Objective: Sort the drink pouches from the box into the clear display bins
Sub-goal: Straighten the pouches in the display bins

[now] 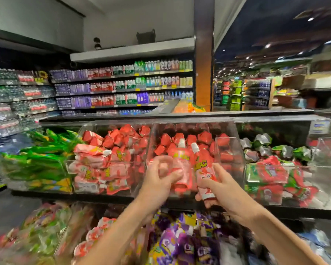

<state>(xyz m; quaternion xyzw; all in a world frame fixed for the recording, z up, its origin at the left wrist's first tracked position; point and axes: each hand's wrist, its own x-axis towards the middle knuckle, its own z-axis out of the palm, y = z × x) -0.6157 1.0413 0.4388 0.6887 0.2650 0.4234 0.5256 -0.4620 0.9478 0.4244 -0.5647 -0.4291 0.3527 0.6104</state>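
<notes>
My right hand (219,190) grips a red drink pouch (203,170) with a white cap, upright, in front of the middle clear bin (229,150). My left hand (159,176) holds a second red pouch (182,165) beside it; the fingers are blurred. Both pouches stand at the front wall of that bin, which is full of red pouches. The box is not in view.
A clear bin (96,169) of red pouches stands to the left, green pouches (36,161) further left, green-and-red pouches (266,175) to the right. Below are lower bins with purple pouches (182,243) and mixed packs. Bottle shelves (122,87) line the back wall.
</notes>
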